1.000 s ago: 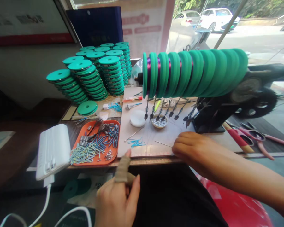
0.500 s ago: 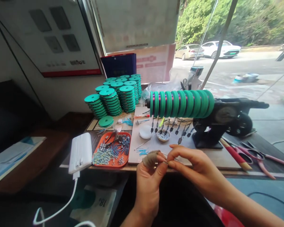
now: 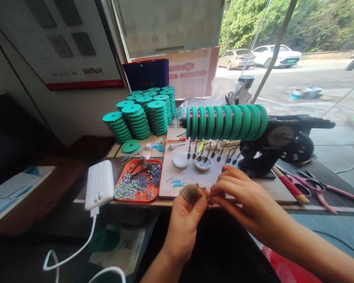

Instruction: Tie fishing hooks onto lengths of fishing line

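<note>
My left hand [image 3: 187, 218], with a tan wrap on a finger, pinches thumb against fingertips over the board's front edge. My right hand [image 3: 240, 192] meets it there, its thumb and index finger pinched together too. A thin pale needle-like rod [image 3: 205, 186] shows between the hands; which fingers grip it is unclear, and anything else at the fingertips is too small to make out. Beyond my hands, a row of green spools [image 3: 228, 122] with purple line sits on a black winding machine [image 3: 280, 137]. Small dark pieces [image 3: 206, 157] dangle below the spools.
An orange tray [image 3: 138, 198] of small parts lies left, beside a white power bank [image 3: 99, 184] with a cable. Stacked green spools [image 3: 132, 122] stand behind. On the board [image 3: 172, 192] are a bowl of beads [image 3: 202, 163] and blue tubes [image 3: 177, 183]. Pink-handled scissors [image 3: 315, 188] lie right.
Both hands stay together at the fingertips. My right hand's fingers have curled in and its back has turned further toward me. The camera view has shifted slightly.
</note>
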{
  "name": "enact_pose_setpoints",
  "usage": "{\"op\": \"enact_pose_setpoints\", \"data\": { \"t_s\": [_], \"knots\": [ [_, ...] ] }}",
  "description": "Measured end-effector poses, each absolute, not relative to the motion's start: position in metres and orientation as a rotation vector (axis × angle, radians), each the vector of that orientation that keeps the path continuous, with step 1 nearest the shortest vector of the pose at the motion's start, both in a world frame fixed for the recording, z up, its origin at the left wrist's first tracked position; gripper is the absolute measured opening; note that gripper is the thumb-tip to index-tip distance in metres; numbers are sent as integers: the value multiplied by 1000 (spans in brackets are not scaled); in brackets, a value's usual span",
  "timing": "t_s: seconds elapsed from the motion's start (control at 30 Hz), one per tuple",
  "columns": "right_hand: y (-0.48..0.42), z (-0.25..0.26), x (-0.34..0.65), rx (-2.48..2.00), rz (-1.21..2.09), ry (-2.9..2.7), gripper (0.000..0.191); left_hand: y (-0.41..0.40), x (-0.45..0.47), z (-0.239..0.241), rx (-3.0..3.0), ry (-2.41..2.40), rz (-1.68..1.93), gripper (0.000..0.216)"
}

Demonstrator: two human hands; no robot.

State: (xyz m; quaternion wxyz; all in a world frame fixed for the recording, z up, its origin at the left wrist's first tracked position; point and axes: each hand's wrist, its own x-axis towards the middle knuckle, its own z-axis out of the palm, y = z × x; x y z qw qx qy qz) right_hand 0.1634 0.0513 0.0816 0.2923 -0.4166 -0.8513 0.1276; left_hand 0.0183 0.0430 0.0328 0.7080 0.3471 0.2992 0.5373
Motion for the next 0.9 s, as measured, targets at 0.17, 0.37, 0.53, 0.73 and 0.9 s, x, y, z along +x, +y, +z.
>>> {"op": "enact_pose_setpoints", "data": {
  "t_s": [0.17, 0.37, 0.53, 0.73, 0.9],
  "knots": [
    [53, 83, 165, -1058, 356, -2348, 16, 46, 11, 33, 850, 632, 1086, 2],
    [53, 84, 166, -1067, 438, -2284, 15, 47, 13, 33, 802, 616, 1119, 8],
    [52, 88, 169, -1085, 521, -2230, 10, 47, 13, 34, 785, 576, 1130, 27],
    [50, 93, 168, -1091, 591, -2224, 10, 46, 12, 38, 776, 551, 1106, 37],
    [48, 93, 169, -1048, 605, -2247, 13, 46, 16, 39, 676, 548, 1072, 28]
  ]
}}
